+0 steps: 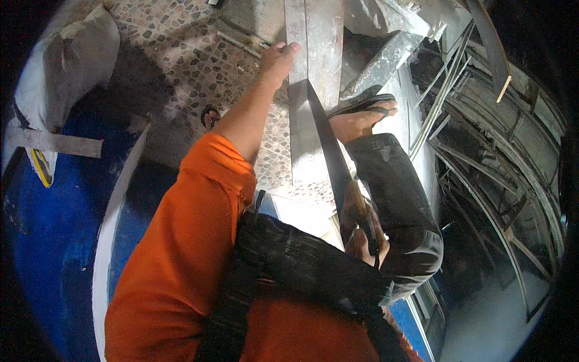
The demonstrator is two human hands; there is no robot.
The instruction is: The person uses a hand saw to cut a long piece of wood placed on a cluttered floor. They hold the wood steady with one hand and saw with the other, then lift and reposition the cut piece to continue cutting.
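Note:
My left hand (279, 63) grips the left edge of a long grey plank (299, 136), its thumb lying on the top face. My right hand (365, 238) is wrapped round the handle of a handsaw (329, 142). The saw's dark blade slants up and away to the left, and its tip lies over the plank, near a line running along it. Whether the teeth touch the wood, I cannot tell. Beside the plank, on its right, lies a wider, pale-stained board (325, 51). My sandalled foot (362, 117) is just right of the blade.
Pebble-patterned tiles (181, 48) cover the floor, with a dark sandal (210, 116) on them. A stuffed pale sack (69, 72) stands at the far left, above a blue surface (54, 241). Metal frames and strips (494, 163) crowd the right side.

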